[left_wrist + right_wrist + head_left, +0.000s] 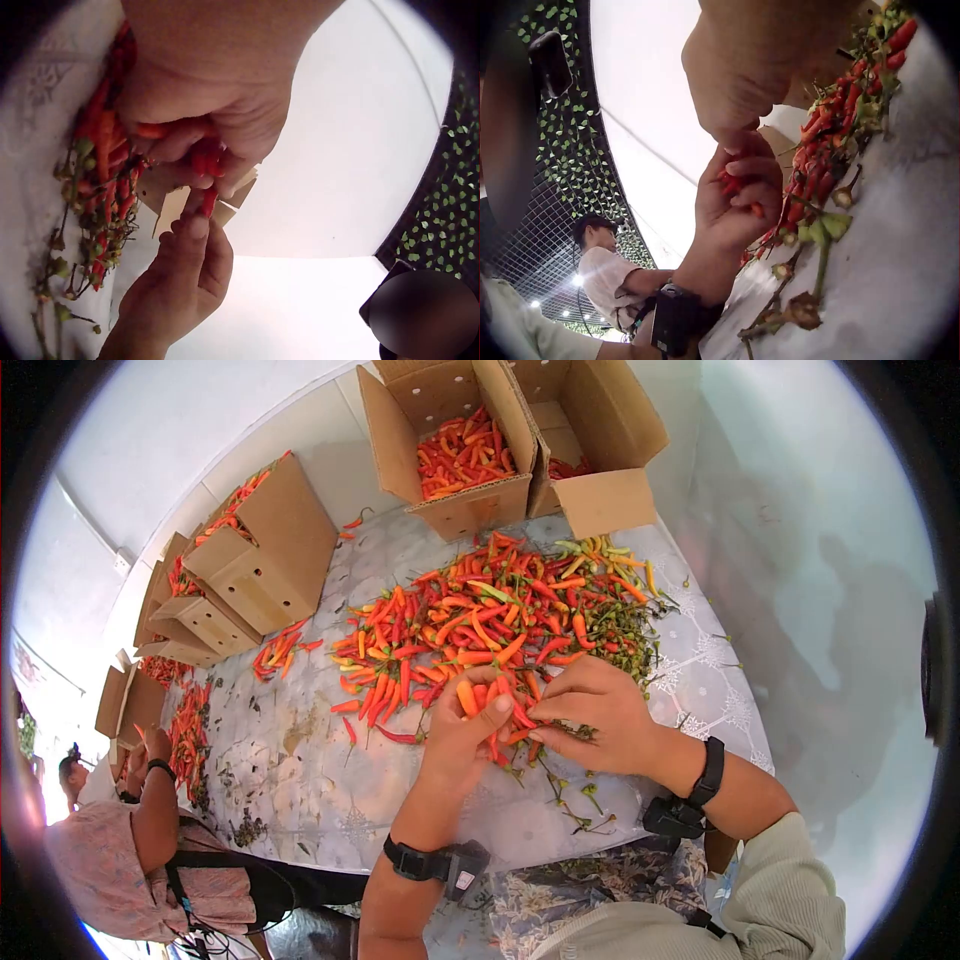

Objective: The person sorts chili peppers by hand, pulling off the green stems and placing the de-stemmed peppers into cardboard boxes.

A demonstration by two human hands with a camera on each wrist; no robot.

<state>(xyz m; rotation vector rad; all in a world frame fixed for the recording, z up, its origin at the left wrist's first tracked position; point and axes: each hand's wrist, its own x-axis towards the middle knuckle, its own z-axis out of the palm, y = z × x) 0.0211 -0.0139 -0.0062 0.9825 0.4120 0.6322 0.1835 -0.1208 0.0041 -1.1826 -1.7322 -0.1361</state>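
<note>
In the head view my left hand (455, 740) holds several red and orange chili peppers (467, 698) in its curled fingers, over the near edge of a large chili pile (470, 625). Facing it, my right hand (612, 718) is bent in with thumb and fingertips together. The left wrist view shows a red chili pepper (209, 201) between the two hands, its lower end pinched by the right thumb and finger. From the right wrist view, more red chilies (733, 184) show inside the left palm, partly hidden by its fingers.
Green stems (625, 640) lie to the pile's right and loose ones (575, 800) lie near me. Yellow-green chilies (600, 548) sit behind. Cardboard boxes (470, 510) of chilies stand at the back and left. Another person (150, 860) works at the left side of the table (300, 780).
</note>
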